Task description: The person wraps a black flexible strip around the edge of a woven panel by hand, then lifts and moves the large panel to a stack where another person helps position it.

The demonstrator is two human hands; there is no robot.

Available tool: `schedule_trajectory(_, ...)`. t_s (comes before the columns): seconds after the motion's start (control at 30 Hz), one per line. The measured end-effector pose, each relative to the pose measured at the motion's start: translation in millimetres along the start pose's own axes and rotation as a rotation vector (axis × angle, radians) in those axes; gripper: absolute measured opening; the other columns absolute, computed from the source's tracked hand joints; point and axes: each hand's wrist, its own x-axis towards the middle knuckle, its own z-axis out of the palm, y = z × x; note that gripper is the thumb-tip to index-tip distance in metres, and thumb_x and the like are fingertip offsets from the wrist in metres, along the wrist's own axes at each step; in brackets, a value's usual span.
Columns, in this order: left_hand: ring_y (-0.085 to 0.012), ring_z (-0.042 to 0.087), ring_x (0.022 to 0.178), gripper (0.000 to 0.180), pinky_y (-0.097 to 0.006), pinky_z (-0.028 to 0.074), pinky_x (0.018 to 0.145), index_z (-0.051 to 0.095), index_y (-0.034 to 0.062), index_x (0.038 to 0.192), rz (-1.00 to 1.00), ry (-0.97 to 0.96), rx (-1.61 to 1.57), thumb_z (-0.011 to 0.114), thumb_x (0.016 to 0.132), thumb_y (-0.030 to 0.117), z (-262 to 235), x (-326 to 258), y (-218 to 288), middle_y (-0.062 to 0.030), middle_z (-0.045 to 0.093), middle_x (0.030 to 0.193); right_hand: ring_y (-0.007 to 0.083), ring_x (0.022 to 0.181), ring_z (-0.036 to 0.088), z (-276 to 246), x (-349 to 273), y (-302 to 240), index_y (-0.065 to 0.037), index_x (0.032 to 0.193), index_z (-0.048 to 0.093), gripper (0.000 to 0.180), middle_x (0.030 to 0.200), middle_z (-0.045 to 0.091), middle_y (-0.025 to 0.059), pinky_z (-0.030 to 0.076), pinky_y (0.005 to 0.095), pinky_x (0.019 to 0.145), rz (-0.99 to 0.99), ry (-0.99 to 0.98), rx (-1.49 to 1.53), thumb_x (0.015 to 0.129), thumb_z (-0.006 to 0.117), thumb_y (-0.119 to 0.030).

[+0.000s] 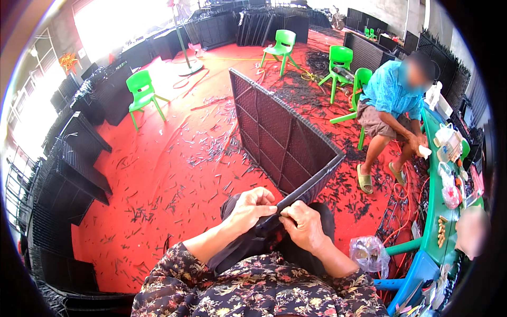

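Note:
A large black woven wicker panel (288,142) on a ribbed frame stands tilted in front of me, its near corner between my knees. At that corner my left hand (249,210) is closed, thumb and curled fingers pinching the frame's edge. Just to the right, across the same edge, my right hand (305,226) is also closed, its thumb and fingers pressed together on the rim. Any thin strip between my fingertips is too small to make out.
Black strip scraps (206,153) litter the red floor (137,185). Green chairs (141,92) stand around. A seated person (391,100) holds something white at right. Beside me are a cluttered green table (432,206) and a plastic bag (369,253). Woven panels (58,195) line the left.

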Motion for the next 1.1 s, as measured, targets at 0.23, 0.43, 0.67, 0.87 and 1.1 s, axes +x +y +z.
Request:
schedule_trajectory(0.23,-0.0089,0.055,0.064,0.022,-0.022,0.045,0.059,0.057,0.0017,0.093,-0.074,-0.031,-0.153,0.065,0.074,-0.004,-2,1,2,-0.0018,0.059,0.074,0.0276,0.069,0.058,-9,3,3,-0.006,0.082,0.058,0.01,0.075,0.053,0.0091,0.047,0.0366,0.061,-0.125,-0.096,-0.064,0.074,0.064,-0.008)
schedule_trajectory(0.43,-0.0101,0.058,0.068,0.022,-0.022,0.047,0.063,0.057,0.0019,0.094,-0.094,-0.031,-0.173,0.065,0.075,-0.003,-4,0,0,-0.0038,0.061,0.078,0.027,0.067,0.056,-13,11,4,-0.007,0.077,0.056,0.007,0.072,0.051,0.0085,0.046,0.0376,0.059,-0.214,-0.161,-0.151,0.073,0.061,-0.008)
schedule_trajectory(0.67,-0.012,0.052,0.085,0.029,-0.026,0.045,0.073,0.056,0.0036,0.099,-0.074,-0.016,0.085,0.066,0.072,0.006,-2,5,14,-0.0014,0.054,0.091,0.0268,0.067,0.052,-4,13,31,-0.01,0.075,0.05,0.01,0.072,0.052,0.0077,0.041,0.0394,0.063,-0.432,-0.277,-0.382,0.067,0.056,-0.01)
schedule_trajectory(0.87,-0.0121,0.059,0.075,0.037,-0.024,0.048,0.067,0.052,-0.0061,0.109,-0.03,-0.053,-0.067,0.066,0.077,0.007,-3,6,11,-0.0082,0.061,0.087,0.0265,0.064,0.054,18,7,37,-0.001,0.085,0.056,0.019,0.074,0.052,0.0097,0.045,0.0345,0.054,-0.601,0.27,-0.13,0.068,0.063,0.002)
schedule_trajectory(1.1,-0.0133,0.059,0.09,0.042,-0.023,0.048,0.079,0.047,-0.0053,0.119,-0.071,-0.146,-0.042,0.061,0.083,0.01,-9,11,16,-0.0099,0.059,0.103,0.0252,0.064,0.057,31,8,32,-0.001,0.08,0.058,0.015,0.075,0.056,0.0104,0.047,0.0298,0.056,-0.387,0.419,0.023,0.07,0.067,0.006)
